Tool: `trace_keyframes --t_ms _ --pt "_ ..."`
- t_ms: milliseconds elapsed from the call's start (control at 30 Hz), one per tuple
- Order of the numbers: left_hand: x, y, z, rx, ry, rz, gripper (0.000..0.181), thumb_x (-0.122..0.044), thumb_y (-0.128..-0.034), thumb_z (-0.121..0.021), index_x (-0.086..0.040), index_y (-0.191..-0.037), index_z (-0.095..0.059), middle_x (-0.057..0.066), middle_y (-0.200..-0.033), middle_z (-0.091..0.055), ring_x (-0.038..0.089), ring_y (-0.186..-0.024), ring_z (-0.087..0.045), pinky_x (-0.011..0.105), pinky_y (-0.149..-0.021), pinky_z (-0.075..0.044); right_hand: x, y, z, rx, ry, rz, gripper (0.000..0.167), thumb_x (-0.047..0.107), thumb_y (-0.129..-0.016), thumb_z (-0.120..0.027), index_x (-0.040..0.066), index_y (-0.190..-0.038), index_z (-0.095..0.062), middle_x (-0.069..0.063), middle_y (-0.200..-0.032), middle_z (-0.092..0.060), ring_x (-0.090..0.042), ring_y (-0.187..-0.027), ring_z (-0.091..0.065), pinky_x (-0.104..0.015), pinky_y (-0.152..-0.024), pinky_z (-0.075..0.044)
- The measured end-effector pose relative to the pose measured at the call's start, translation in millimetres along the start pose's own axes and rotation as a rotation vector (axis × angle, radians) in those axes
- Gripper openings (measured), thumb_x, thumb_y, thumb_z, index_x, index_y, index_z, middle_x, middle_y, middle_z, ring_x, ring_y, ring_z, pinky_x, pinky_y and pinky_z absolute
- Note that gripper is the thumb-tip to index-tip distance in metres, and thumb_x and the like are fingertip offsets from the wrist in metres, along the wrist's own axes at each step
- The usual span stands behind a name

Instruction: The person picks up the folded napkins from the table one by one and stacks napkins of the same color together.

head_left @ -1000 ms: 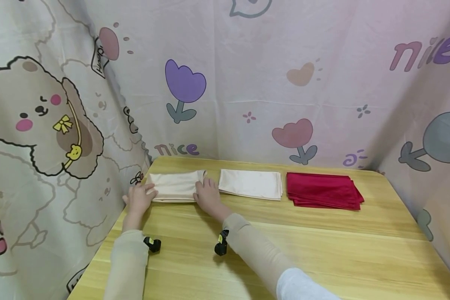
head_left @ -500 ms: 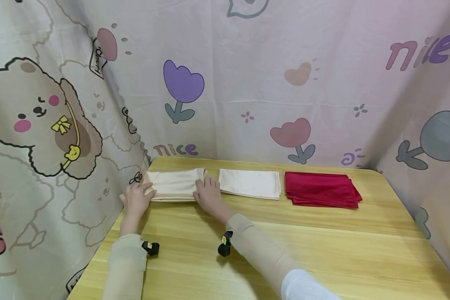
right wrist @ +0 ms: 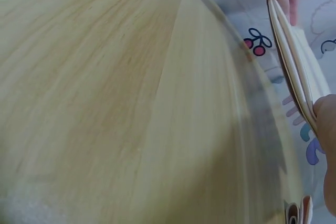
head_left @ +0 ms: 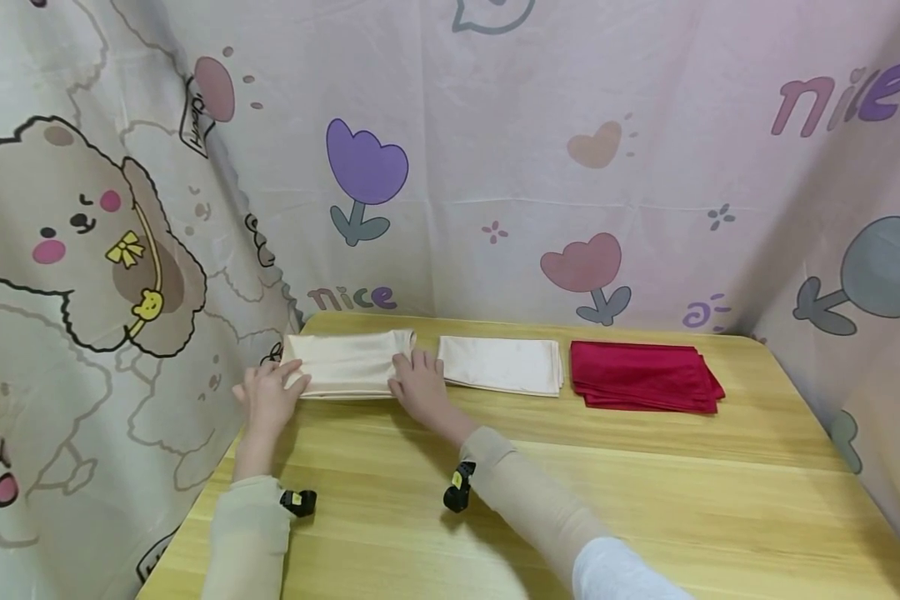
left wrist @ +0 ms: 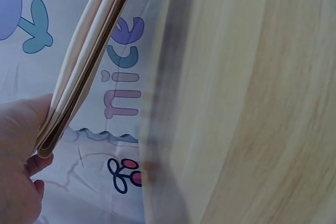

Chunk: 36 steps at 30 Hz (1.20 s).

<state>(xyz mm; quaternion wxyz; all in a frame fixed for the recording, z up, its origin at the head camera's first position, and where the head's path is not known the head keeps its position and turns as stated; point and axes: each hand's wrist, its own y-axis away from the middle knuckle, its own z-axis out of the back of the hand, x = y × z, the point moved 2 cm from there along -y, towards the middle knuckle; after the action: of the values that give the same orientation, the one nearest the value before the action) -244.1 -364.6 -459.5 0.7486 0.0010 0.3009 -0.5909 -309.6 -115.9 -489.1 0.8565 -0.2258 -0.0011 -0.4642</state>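
A folded cream cloth (head_left: 348, 365) at the far left of the table is held at its two ends. My left hand (head_left: 266, 402) grips the left end; in the left wrist view the thumb side and fingers (left wrist: 41, 164) close on the layered edge. The right end is in my right hand (head_left: 429, 392), whose thumb presses the cloth's near side in the right wrist view. Both wrist views show the cloth's stacked folds (right wrist: 294, 61) edge-on, raised off the wood. The right fingertips behind the cloth are partly hidden.
Just right of the cream cloth lies a folded white cloth (head_left: 501, 367). Beyond it is a folded red cloth stack (head_left: 637, 377) with uneven corners. The wooden table (head_left: 607, 492) meets a printed curtain (head_left: 487, 158) at the back and both sides.
The cream cloth has risen slightly and tilted, its left end shifting a little left. Both hands have moved with it, keeping their hold. The white and red cloths stay in place.
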Motion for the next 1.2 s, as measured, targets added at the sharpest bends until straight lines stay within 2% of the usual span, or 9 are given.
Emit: trace_keyframes --t_ms 267,633,900,1200 --pt "-9.2 6.9 6.6 -0.067 0.007 -0.018 0.038 -0.027 -0.09 -0.07 -0.01 -0.124 -0.066 0.025 -0.125 -0.058 0.04 -0.111 -0.042 0.055 -0.087 -0.023 -4.8 3.3 4.5 -0.066 -0.042 0.027 0.041 0.038 -0.096 -0.055 0.017 -0.131 -0.052 -0.008 -0.111 -0.051 -0.024 -0.103 -0.041 -0.034 -0.082 -0.032" --pt "-22.2 10.7 7.0 -0.194 0.04 -0.079 0.036 -0.027 -0.0859 -0.075 -0.013 -0.119 -0.069 0.018 -0.107 -0.062 0.035 -0.1 -0.044 0.052 -0.083 -0.024 -14.5 9.3 14.3 -0.143 -0.134 0.011 0.043 0.038 -0.095 -0.059 0.015 -0.131 -0.054 -0.008 -0.108 -0.05 -0.023 -0.096 -0.038 -0.036 -0.082 -0.031" --pt "-33.0 14.2 5.1 -0.219 0.066 -0.098 0.037 -0.028 -0.0844 -0.076 -0.015 -0.118 -0.07 0.017 -0.102 -0.062 0.034 -0.098 -0.045 0.05 -0.082 -0.024 -23.7 18.7 19.0 -0.183 -0.212 0.016 0.045 0.036 -0.093 -0.062 0.014 -0.132 -0.054 -0.01 -0.107 -0.049 -0.026 -0.101 -0.039 -0.037 -0.083 -0.031" --pt "-44.0 18.9 1.8 -0.217 0.088 -0.106 0.037 -0.029 -0.0841 -0.076 -0.015 -0.118 -0.07 0.015 -0.105 -0.064 0.034 -0.104 -0.045 0.049 -0.082 -0.024 -32.3 28.3 23.4 -0.149 -0.259 -0.018 0.047 0.035 -0.095 -0.06 0.012 -0.135 -0.052 -0.011 -0.11 -0.048 -0.026 -0.1 -0.037 -0.039 -0.084 -0.03"
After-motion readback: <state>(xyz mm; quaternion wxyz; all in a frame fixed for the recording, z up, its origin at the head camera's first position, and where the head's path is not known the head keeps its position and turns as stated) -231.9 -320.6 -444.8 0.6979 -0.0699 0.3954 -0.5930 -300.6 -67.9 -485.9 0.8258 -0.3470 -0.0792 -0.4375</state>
